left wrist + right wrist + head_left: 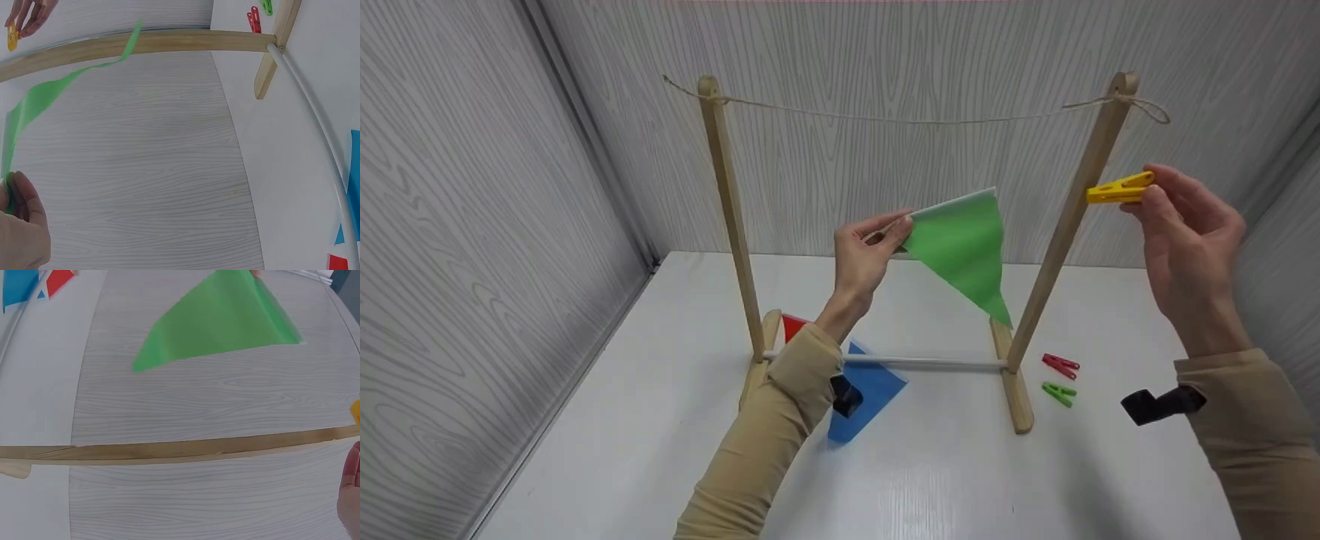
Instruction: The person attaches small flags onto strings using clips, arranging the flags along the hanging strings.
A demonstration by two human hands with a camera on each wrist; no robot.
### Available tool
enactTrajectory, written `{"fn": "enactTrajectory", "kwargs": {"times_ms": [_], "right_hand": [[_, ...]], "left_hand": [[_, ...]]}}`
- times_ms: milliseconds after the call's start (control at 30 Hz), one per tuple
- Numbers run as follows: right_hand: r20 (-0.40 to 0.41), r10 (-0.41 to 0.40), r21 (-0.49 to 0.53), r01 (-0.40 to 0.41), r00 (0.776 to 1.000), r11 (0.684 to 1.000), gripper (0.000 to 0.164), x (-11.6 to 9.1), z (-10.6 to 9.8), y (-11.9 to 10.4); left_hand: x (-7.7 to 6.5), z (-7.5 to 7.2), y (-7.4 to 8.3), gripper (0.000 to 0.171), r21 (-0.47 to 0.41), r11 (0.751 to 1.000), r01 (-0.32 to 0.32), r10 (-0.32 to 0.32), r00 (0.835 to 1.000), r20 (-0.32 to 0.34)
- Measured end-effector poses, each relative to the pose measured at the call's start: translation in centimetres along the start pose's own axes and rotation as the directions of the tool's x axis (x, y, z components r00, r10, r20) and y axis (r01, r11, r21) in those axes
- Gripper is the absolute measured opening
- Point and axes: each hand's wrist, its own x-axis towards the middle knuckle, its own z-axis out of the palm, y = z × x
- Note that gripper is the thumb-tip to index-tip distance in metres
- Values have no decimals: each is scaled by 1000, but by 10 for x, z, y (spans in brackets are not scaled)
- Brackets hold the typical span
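Note:
My left hand (pixel 864 255) pinches a green triangular flag (pixel 964 247) by one end of its white-edged top. The flag's point hangs down to the right, in front of the stand's right post. Between thumb and fingers of my right hand (pixel 1196 240) is a yellow clothespin (pixel 1121 189), its nose toward the right wooden post (pixel 1069 225). A thin string (pixel 885 118) runs between the tops of both posts, above the flag and apart from it. In the right wrist view only edges of the right hand (pixel 350 495) and the yellow clothespin (pixel 356 412) show.
Red (pixel 1061 365) and green (pixel 1060 394) clothespins lie right of the stand. A blue flag (pixel 870 397) lies under the white crossbar (pixel 937 363), and a red flag (pixel 793 325) is partly hidden by my left sleeve. The left post (pixel 731 217) rises beside the left arm. Walls stand behind.

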Motion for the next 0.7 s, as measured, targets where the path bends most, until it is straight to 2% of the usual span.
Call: {"fn": "enactTrajectory", "kwargs": {"times_ms": [167,367,567,700], "right_hand": [[60,-53,-51,56,997,997,29,8,8,-6],[158,-106,-157,131,982,979,30,21,18,-13],[239,-112,-175,156,965,972,29,30,29,-17],[259,-107,-232,170,960,958,29,34,37,-19]], "left_hand": [[3,5,6,24,-72,997,2,-5,999,-48],[9,15,15,24,-129,992,-1,-5,999,-44],[13,23,23,25,-103,995,4,-7,999,-34],[14,24,26,26,-78,997,4,-5,1000,-11]]}}
